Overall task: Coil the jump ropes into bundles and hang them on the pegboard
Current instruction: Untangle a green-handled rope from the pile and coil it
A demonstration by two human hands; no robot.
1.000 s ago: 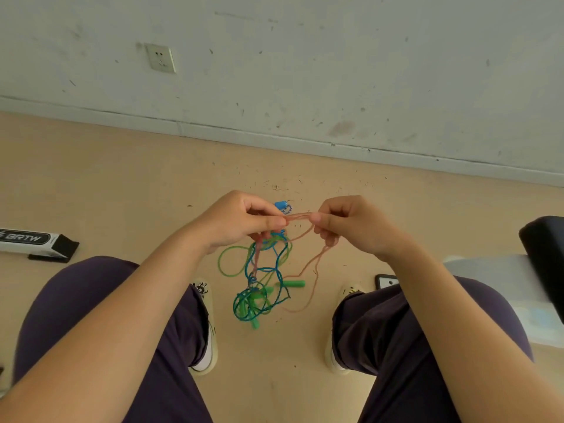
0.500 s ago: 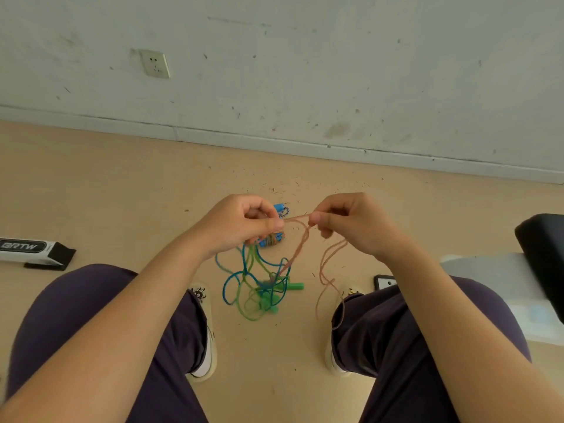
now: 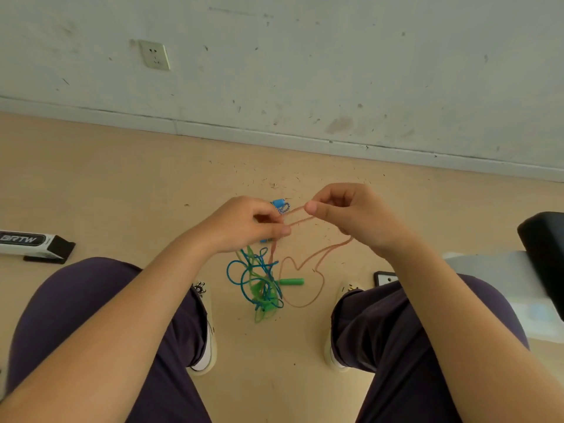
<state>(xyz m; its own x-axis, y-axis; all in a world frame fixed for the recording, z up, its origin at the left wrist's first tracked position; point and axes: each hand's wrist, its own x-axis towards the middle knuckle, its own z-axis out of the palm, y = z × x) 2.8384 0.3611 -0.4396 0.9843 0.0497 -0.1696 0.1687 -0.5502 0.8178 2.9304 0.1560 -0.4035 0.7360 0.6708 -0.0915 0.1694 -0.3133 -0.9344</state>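
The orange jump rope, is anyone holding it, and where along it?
Both hands pinch the orange jump rope along its cord: the left hand and right hand hold a short doubled stretch between them; the rest dangles in loops.

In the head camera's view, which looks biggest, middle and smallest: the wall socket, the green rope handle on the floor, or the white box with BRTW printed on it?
Largest to smallest, as seen:
1. white BRTW box, though the frame's edge cuts it off
2. wall socket
3. green handle
The socket lies farther away, so its rank is unsure.

Bright, even light; soft shadows; wide-angle bending at edges
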